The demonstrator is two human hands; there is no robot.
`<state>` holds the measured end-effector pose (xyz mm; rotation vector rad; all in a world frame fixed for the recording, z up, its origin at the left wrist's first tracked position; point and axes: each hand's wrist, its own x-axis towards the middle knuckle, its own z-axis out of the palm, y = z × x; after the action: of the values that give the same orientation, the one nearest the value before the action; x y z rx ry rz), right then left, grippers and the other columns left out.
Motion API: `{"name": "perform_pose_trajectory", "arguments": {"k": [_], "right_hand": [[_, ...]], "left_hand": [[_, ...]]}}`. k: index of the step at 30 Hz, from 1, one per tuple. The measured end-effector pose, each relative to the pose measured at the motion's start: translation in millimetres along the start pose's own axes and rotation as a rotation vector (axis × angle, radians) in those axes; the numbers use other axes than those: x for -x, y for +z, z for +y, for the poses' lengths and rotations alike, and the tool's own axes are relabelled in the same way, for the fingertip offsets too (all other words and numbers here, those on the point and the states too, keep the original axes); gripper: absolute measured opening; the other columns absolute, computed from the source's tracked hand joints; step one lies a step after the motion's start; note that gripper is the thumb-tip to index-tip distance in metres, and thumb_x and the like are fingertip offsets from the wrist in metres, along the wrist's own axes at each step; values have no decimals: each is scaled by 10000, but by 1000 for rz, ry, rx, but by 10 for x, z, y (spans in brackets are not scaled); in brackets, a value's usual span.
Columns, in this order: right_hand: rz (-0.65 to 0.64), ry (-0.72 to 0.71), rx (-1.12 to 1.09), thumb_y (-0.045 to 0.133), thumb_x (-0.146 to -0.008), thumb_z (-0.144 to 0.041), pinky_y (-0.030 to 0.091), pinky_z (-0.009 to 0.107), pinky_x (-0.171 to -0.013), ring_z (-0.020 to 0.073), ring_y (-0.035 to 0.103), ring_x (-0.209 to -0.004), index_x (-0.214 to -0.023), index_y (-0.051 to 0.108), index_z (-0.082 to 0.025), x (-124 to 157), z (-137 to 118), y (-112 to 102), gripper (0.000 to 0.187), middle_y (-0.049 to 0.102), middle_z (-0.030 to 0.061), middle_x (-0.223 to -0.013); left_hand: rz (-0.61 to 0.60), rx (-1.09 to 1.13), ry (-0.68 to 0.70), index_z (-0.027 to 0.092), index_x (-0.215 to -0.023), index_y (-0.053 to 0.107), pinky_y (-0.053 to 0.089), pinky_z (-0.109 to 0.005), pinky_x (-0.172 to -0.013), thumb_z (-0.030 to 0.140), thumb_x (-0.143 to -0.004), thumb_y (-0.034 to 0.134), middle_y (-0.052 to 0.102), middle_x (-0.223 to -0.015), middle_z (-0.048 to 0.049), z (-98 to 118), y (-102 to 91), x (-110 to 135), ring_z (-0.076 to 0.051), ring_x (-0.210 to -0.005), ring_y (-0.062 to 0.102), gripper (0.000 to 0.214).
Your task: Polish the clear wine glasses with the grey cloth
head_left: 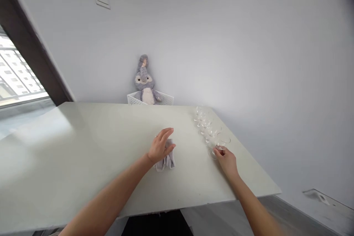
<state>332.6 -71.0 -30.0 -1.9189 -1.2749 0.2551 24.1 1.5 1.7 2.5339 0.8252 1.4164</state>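
A row of several clear stemmed glasses (203, 123) runs along the right side of the white table. At the near end of the row, my right hand (228, 160) pinches the nearest stemmed glass (221, 143) low down, around its stem, with its round foot at the table top. My left hand (160, 145) hovers over a folded pale grey-lilac cloth (168, 161), its fingers apart and nothing in them. Part of the cloth is hidden beneath that hand; whether they touch I cannot tell.
Behind the table's far edge, a grey-and-white plush toy (146, 84) sits in a white perforated basket (166, 99) against the wall. The white table (96, 136) reaches to the left, toward a window (16, 70). Its right edge slants close to the wall.
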Motion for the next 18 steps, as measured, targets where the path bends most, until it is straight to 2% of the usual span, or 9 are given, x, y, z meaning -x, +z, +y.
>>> {"name": "perform_pose_trajectory", "arguments": {"k": [4, 6, 8, 11, 13, 15, 18], "right_hand": [[28, 53, 3, 530, -673, -560, 370, 278, -537, 171, 516, -538, -794, 565, -188, 196, -17, -93, 393, 573, 1, -576], [80, 79, -8, 523, -699, -556, 380, 274, -535, 166, 518, -546, -766, 545, -192, 366, -87, -126, 371, 572, 6, -599], [89, 27, -37, 509, -735, -524, 391, 271, -533, 158, 512, -542, -742, 538, -194, 551, -236, -126, 331, 563, 7, -604], [-37, -243, -117, 482, -799, -427, 416, 269, -538, 152, 514, -546, -764, 553, -196, 807, -611, -48, 244, 568, 18, -633], [-195, -523, -172, 437, -849, -331, 449, 281, -583, 160, 547, -623, -852, 572, -197, 934, -907, 66, 191, 601, 46, -735], [-310, -791, -170, 390, -876, -237, 476, 320, -697, 183, 572, -791, -996, 568, -199, 1004, -1172, 242, 218, 617, 80, -905], [-324, -1014, -28, 369, -871, -150, 446, 382, -847, 218, 521, -1008, -1122, 537, -153, 980, -1421, 618, 302, 578, 125, -1105]], "left_hand": [[15, 7, -1, 200, -1266, 336, 405, -411, -892, 315, -814, 474, 485, -1208, -145, 141, -79, 0, -234, -1126, 463, 487], [67, 6, -39, 209, -1260, 343, 406, -406, -891, 275, -815, 474, 491, -1196, -135, 259, -146, 43, -226, -1116, 467, 469], [134, 15, -105, 213, -1243, 360, 416, -394, -877, 236, -816, 471, 503, -1171, -126, 404, -232, 131, -216, -1088, 481, 442], [169, 44, -232, 215, -1194, 407, 426, -368, -855, 197, -815, 468, 534, -1116, -106, 625, -393, 354, -197, -1033, 507, 384], [118, 49, -304, 225, -1152, 441, 430, -350, -844, 178, -818, 464, 557, -1071, -86, 740, -514, 548, -186, -1001, 521, 338], [37, 49, -361, 235, -1090, 481, 439, -336, -824, 172, -826, 453, 580, -1018, -67, 817, -629, 757, -177, -960, 539, 273], [-65, 51, -458, 236, -997, 522, 459, -327, -776, 192, -841, 427, 605, -934, -54, 873, -757, 1047, -176, -882, 569, 188]]}}
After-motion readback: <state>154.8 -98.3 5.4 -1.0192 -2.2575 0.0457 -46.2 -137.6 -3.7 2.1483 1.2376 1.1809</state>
